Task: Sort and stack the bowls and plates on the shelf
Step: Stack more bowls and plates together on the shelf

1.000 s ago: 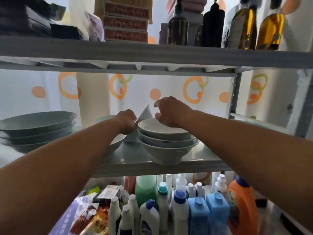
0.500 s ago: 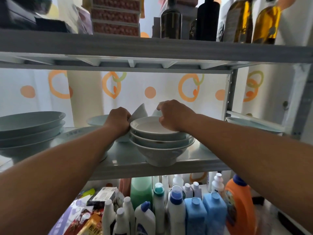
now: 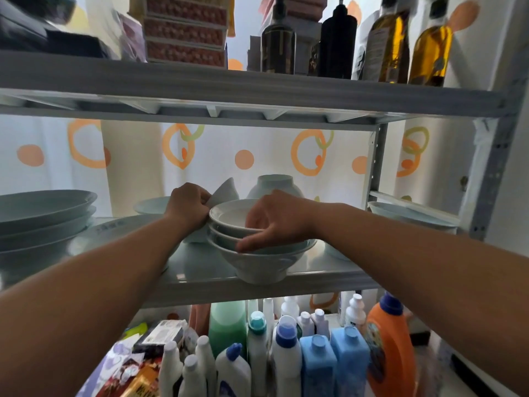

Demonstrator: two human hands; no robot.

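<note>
Pale blue-white china: a stack of three bowls [image 3: 257, 262] sits at the front edge of the middle shelf [image 3: 329, 282], about halfway along it. My right hand [image 3: 274, 222] lies over the stack's near right side, fingers curled over the top bowl's rim and thumb against the rims below, pinching them. My left hand [image 3: 187, 206] touches the stack's left side, curled tight round a tilted dish [image 3: 227, 189] that rises behind the stack. An upturned bowl [image 3: 274, 183] sits farther back, beyond my right hand. Wide plates [image 3: 43, 213] are stacked at the shelf's left end.
</note>
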